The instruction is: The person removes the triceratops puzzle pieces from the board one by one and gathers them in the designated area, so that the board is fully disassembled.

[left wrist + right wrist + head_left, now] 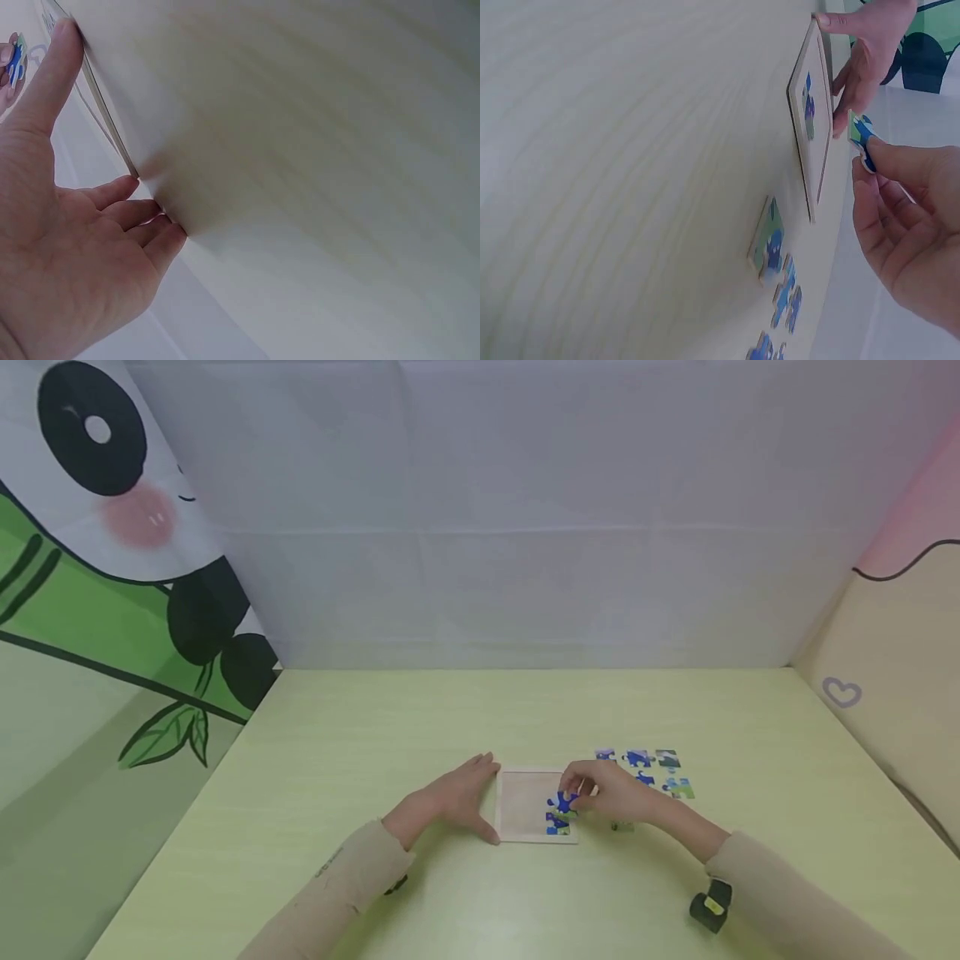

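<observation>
A shallow, light wooden puzzle tray [521, 802] lies flat on the table. My left hand [463, 795] spreads along its left side, with thumb and fingertips touching the frame's edge. Over the tray's right part, my right hand [611, 789] pinches a blue and green jigsaw piece [861, 141] between thumb and fingers, raised above the tray. One placed jigsaw piece [557, 824] lies in the tray's lower right corner. In the left wrist view, the left palm [82, 262] faces the camera with the thumb extended.
Several loose jigsaw pieces [667, 758] lie on the table right of the tray, partly hidden by the right hand. Another loose piece [769, 241] lies near the tray's side. A pale wall stands behind the table [375, 718], with a panda-printed panel on the left.
</observation>
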Demonstrator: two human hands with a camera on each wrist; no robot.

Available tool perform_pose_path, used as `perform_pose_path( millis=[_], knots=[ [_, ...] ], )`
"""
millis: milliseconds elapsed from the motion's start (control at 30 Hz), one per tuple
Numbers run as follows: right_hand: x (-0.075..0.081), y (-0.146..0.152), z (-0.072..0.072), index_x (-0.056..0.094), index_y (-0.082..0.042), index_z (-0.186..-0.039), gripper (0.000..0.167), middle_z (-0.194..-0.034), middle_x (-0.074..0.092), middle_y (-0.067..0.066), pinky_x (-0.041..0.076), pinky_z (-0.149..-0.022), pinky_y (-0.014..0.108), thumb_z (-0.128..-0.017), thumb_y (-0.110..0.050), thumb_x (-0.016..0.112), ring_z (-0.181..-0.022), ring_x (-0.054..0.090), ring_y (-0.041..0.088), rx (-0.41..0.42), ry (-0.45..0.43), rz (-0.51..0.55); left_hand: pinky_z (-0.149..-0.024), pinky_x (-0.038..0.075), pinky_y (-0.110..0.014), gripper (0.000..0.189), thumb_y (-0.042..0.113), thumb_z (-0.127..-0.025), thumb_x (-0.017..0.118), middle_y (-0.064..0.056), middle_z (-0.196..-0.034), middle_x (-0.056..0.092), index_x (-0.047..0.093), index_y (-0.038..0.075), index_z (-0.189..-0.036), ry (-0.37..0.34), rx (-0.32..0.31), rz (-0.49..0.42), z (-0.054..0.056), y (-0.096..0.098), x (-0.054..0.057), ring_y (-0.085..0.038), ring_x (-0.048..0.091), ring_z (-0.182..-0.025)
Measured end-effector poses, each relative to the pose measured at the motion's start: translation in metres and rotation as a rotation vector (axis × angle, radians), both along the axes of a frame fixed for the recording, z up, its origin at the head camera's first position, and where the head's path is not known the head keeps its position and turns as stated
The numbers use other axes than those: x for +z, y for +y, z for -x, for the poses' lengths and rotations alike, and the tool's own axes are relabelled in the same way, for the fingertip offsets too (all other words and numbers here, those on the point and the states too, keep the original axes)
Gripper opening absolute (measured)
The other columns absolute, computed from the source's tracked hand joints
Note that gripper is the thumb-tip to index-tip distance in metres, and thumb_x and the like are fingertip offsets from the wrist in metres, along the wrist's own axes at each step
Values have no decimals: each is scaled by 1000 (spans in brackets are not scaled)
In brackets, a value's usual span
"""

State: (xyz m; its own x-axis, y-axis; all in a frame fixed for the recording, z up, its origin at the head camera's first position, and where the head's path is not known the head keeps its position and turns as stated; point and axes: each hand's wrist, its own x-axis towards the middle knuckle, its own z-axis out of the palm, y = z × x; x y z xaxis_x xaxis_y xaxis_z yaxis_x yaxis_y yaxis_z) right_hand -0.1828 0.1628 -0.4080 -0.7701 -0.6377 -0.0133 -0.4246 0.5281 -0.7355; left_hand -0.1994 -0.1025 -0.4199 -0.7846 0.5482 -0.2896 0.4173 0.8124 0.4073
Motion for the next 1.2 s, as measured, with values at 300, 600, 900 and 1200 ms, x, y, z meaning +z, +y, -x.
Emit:
perform_pose_path(
  millis=[300,600,900,1200],
  knots=[
    [5,42,3,60,-6,-92,16,-85,59,-1,53,-68,25,-80,3,64,-76,56,10,-13,30,6,-110,21,-43,108,46,-58,82,-13,-150,16,26,5,-141,3,-2,-9,0,-2,0,-28,12,-138],
    [0,79,-1,60,-4,-91,17,-86,60,1,51,-64,22,-77,3,65,-75,54,7,-64,42,-16,-111,21,-42,108,45,-58,82,-13,-150,16,26,5,-141,8,-7,-14,-1,-1,0,-28,12,-138],
    [-8,103,-6,61,-1,-93,16,-88,61,4,50,-60,21,-78,1,65,-73,54,9,-85,-78,-14,-110,22,-43,107,44,-58,83,-14,-150,17,27,4,-141,2,-6,-19,-2,-1,0,-29,13,-138],
    [-13,109,-7,64,-1,-92,14,-90,64,7,50,-58,21,-78,2,64,-71,54,7,-98,-103,-22,-111,20,-42,109,46,-58,82,-14,-150,15,25,4,-141,8,-12,-19,1,-2,-3,-28,11,-138]
  ],
)
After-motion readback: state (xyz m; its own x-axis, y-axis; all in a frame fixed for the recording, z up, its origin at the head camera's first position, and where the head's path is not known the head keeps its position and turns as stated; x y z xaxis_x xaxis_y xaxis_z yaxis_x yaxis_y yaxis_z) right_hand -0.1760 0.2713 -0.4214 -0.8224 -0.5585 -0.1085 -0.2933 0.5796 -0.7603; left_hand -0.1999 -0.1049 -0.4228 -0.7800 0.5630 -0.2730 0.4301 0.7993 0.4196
